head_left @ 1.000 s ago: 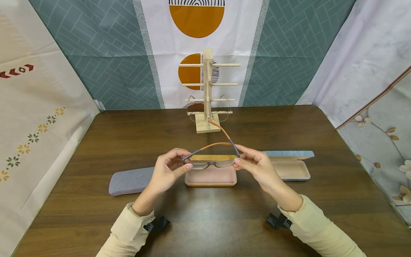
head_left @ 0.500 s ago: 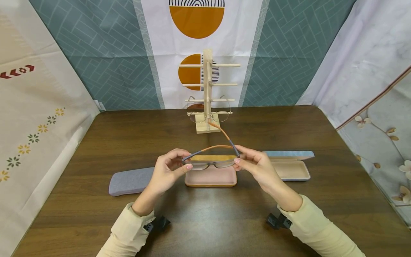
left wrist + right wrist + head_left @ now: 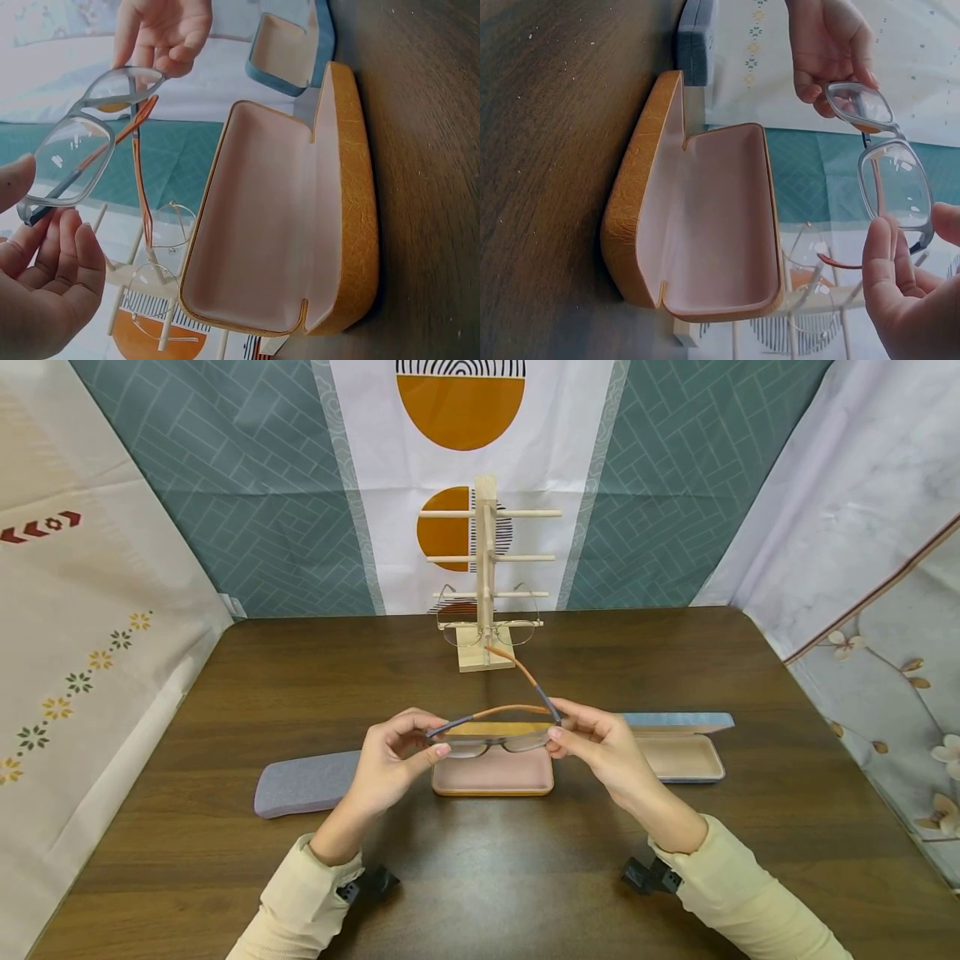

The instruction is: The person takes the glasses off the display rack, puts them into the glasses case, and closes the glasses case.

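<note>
A pair of eyeglasses [image 3: 491,742] with a grey-blue frame and orange temple tips is held up between both hands, its temples unfolded and pointing away toward the back. My left hand [image 3: 397,756] pinches the left end of the frame between thumb and fingers. At the other end, my right hand [image 3: 600,747] pinches the frame by the right hinge. In the head view the glasses overlap an open orange glasses case [image 3: 492,781]. That case has a bare pink lining [image 3: 251,217], and its lid stands raised.
A closed grey glasses case [image 3: 307,783] lies left, partly behind the left hand. To the right sits an open blue case [image 3: 678,756] with beige lining. Farther back, a wooden display stand [image 3: 485,552] carries thin wire-rimmed glasses [image 3: 517,633] on a low rung. Curtains hang around the table [image 3: 300,668].
The temple tips of the held glasses have dipped slightly toward the table as the frame tilts. Both hands keep nearly the same place and grip.
</note>
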### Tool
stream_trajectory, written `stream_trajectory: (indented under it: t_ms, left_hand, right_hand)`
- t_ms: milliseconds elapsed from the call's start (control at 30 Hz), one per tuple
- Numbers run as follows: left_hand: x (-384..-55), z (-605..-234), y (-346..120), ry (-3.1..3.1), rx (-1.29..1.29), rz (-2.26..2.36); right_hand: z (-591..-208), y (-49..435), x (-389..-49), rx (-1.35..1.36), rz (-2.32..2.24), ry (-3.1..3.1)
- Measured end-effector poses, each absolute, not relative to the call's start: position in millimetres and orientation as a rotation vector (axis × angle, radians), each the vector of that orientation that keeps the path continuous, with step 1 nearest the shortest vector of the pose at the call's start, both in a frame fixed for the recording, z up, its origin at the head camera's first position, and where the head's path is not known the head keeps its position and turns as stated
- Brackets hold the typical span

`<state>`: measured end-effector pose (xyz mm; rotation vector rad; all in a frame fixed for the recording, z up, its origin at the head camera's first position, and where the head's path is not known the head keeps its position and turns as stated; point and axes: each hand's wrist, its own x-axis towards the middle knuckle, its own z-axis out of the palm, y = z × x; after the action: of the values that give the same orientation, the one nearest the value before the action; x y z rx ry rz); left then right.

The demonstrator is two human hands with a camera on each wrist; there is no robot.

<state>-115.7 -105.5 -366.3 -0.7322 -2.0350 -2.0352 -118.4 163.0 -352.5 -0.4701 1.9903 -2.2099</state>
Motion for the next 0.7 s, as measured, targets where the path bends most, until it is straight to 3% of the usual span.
stream_trajectory:
  t_ms: [700]
  left_hand:
    - [-116.7, -367.6, -102.2, -1.936, -0.755, -2.132]
  right_hand:
    - [-353.7, 159.8, -119.3, -0.394, -2.101, 2.307]
